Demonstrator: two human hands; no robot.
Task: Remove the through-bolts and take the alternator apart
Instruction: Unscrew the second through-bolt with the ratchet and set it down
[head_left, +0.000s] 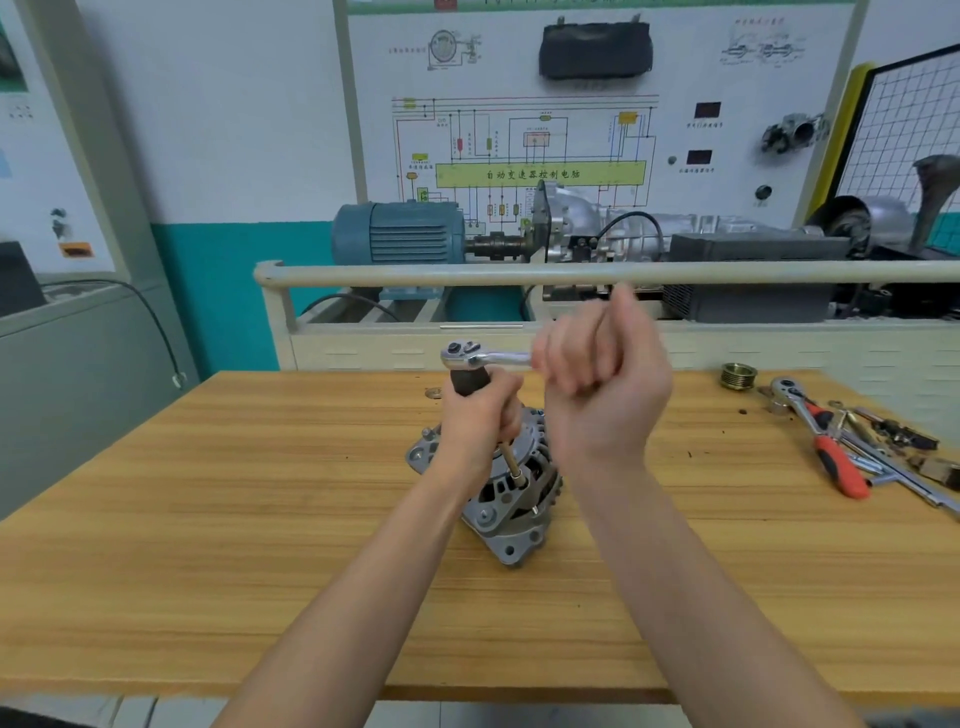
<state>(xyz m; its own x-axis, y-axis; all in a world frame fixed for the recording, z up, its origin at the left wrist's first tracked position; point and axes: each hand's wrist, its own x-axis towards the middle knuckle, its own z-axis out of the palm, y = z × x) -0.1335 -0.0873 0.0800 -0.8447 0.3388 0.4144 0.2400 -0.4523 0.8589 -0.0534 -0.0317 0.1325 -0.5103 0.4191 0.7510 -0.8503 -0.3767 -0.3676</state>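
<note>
Your left hand (480, 415) closes on the driver grip, steadying the socket on a bolt. Your right hand (597, 374) fists the ratchet (488, 357) handle for leverage. Alternator (511, 499) sits mid-bench (208, 519).

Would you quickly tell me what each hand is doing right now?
Left hand: closed around the extension bar over the alternator.
Right hand: closed on the ratchet handle.

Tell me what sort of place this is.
Probably a car-mechanics training workshop: a wall board with a wiring diagram, a motor-driven gearbox rig behind the bench, and an alternator on the wooden workbench beside scattered tools.
</note>
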